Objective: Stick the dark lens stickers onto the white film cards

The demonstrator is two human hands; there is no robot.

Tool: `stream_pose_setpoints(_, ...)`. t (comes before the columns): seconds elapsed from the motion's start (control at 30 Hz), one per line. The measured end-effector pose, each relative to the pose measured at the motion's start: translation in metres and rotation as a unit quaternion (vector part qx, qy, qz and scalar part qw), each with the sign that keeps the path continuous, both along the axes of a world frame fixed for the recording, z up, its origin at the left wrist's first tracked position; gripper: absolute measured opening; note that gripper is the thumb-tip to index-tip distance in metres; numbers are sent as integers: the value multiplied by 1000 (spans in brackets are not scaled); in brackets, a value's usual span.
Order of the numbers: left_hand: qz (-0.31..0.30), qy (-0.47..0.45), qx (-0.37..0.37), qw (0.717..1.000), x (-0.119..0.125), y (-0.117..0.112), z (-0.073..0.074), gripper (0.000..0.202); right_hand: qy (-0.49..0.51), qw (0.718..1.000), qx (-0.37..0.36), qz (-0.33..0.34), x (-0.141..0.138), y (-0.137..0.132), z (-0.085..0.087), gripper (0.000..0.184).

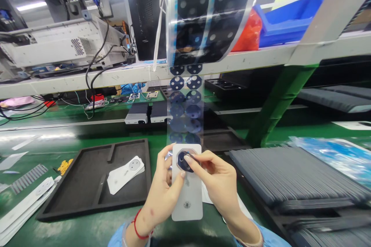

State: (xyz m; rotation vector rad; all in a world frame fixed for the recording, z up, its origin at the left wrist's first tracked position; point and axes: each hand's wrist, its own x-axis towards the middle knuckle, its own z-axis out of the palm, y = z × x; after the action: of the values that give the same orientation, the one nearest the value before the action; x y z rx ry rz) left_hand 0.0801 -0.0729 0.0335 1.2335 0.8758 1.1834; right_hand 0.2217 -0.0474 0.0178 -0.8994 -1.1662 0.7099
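Observation:
My left hand grips a white rectangular panel upright by its left side, the thumb lying across its front. A dark round sticker with light holes sits over the circle at the panel's upper end. Thumb and fingertips of my right hand are pinched together at the sticker's right edge, hiding part of it. Behind the panel hangs a clear strip with two columns of the same dark stickers. It comes down from a large roll on the shelf.
A black tray at left holds a few white panels. More white panels lie at far left. On the right stand stacked dark grey sheets and blue-clear plastic film. A white shelf edge and green post rise ahead.

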Motion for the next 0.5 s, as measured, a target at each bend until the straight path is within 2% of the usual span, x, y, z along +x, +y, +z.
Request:
stream_pose_setpoints(0.13,-2,-4,-6,1000,1,-2,-1,65,-21,999,27,-21,-2,0,2,14)
stream_pose_setpoints(0.3,-3,-5,-3,1000,2,-5,-3,66,-72,990,100,-64,-4,-5,5,10)
stream_pose_setpoints(0.5,53,-7,10,999,6,-5,-6,60,-183,948,214,-148,-4,-14,8,13)
